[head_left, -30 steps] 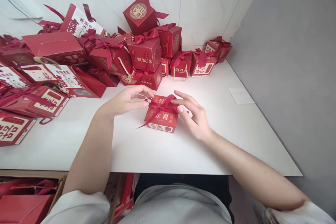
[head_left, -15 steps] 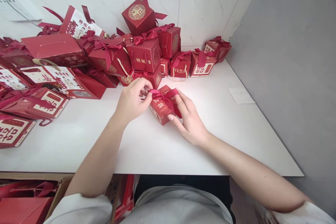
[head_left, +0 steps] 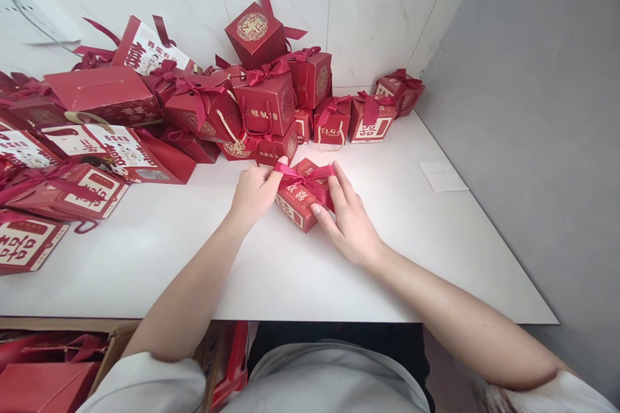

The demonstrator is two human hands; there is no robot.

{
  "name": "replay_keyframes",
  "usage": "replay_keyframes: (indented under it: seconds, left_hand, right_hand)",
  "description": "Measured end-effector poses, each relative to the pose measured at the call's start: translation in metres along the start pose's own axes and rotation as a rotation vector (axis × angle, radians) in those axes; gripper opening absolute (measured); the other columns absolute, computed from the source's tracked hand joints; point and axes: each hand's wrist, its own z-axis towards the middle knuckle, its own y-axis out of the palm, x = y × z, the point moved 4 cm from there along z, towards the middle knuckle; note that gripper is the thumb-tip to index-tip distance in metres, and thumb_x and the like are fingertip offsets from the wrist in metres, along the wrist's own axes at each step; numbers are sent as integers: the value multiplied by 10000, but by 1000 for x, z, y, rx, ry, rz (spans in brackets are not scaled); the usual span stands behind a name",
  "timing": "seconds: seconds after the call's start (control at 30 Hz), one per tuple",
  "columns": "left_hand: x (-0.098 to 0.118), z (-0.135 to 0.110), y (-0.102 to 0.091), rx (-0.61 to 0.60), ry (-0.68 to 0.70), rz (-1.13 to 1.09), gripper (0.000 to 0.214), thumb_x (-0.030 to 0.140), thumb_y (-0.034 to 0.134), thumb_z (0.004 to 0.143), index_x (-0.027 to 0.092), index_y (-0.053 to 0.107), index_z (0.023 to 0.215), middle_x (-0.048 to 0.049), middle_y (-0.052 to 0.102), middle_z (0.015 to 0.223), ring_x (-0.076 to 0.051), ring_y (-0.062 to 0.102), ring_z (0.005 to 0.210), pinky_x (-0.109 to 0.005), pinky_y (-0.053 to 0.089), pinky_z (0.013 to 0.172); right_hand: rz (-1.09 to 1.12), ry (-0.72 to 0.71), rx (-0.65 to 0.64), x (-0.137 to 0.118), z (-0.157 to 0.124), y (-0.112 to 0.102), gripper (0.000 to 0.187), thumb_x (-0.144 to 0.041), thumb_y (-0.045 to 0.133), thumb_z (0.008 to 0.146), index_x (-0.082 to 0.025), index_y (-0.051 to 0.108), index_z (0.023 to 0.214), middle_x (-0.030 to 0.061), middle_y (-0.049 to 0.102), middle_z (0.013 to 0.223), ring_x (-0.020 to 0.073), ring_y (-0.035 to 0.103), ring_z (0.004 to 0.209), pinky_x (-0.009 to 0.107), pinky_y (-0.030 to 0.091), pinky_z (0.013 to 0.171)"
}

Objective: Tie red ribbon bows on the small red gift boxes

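left hand [head_left: 254,192] pinches one side of the glossy crimson satin ribbon bow [head_left: 316,174]; right hand [head_left: 352,219] lies spread against the small red printed cardboard box [head_left: 299,199] on the smooth white table [head_left: 314,284]. uneven pulling could loosen the bow.

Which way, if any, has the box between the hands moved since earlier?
Yes: the box turned and shifted slightly away from the table's front edge.

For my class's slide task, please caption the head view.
Left hand and right hand touch the ribbon bow on a red box.
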Motion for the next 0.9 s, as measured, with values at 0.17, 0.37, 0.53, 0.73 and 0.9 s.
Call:
replay_keyframes:
  seconds: [0.17,0.37,0.53,0.73,0.9]
  left_hand:
    - [0,-3,4,-18,-25,-21,681,687,401,932,216,535,459,10,374,463,-150,419,505,-301,293,549]
    - [4,-8,11,-127,-27,-288,735,765,269,921,211,746,992,-73,746,892,-288,670,962,-368,489,847]
    - [0,-8,20,-342,-125,-559,787,812,317,876,269,572,1386,-89,675,1315,-328,631,1192,-465,494,1002]
    - [2,-6,21,-302,-74,-606,748,775,402,880,243,590,1371,-102,642,1366,-338,567,1290,-476,454,1069]
    - [-7,-2,25,-253,-138,-636,727,777,401,878,237,631,1308,-109,684,1287,-319,622,1213,-456,484,1028]
  right_hand:
    - [188,139,-14,5,-2,2,719,-621,411,986,-355,129,1592,44,-116,1693,335,176,1545,592,372,1171]
    - [238,-93,58,0,-1,-1,991,-591,629,897,-415,-60,1586,18,-144,1683,347,77,1558,608,392,1160]
    - [196,-308,106,2,4,-7,969,-482,690,890,-446,12,1583,12,-99,1675,356,135,1549,606,418,1148]
    - [239,-289,101,6,7,-8,937,-452,668,904,-408,32,1591,79,135,1633,332,191,1534,579,467,1118]
    - [284,-180,129,3,6,-13,645,-501,594,935,-375,321,1506,76,201,1633,331,278,1506,598,423,1141]
